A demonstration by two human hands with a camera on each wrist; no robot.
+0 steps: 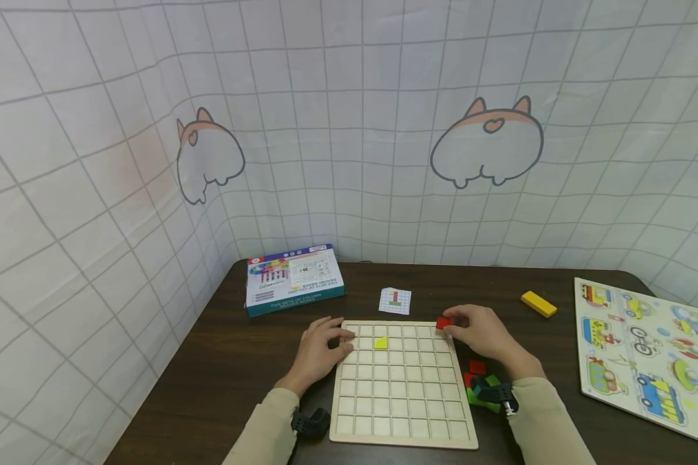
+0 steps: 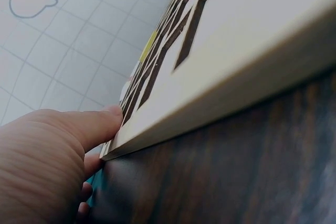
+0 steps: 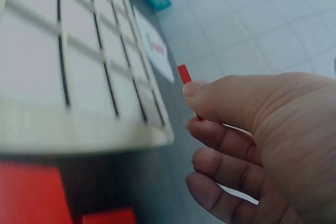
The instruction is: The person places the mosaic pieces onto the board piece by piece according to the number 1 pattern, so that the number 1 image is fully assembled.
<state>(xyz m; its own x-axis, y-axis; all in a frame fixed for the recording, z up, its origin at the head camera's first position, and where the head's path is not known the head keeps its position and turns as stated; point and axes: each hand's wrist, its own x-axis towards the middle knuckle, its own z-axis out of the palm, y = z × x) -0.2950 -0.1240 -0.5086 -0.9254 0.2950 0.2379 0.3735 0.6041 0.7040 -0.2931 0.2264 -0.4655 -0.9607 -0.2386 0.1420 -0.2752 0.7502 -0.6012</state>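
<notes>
A pale wooden grid board [image 1: 404, 445] lies on the dark table, with one yellow tile [image 1: 380, 343] in its upper left part. At the board's upper left edge rests my left hand [image 1: 320, 352], thumb and index fingertip touching the rim; in the left wrist view the thumb [image 2: 100, 127] lies over the edge. My right hand [image 1: 479, 332] pinches a small red tile [image 1: 443, 322] between thumb and index finger at the upper right corner. The right wrist view shows that red tile [image 3: 184, 74] edge-on, apart from the board.
Red tiles [image 1: 477, 367] and green tiles [image 1: 485, 402] lie right of the board, partly under the right wrist. A pattern card [image 1: 395, 301] sits behind it. Around stand a box [image 1: 295, 278], a yellow block [image 1: 538, 304] and a picture puzzle board [image 1: 645, 361].
</notes>
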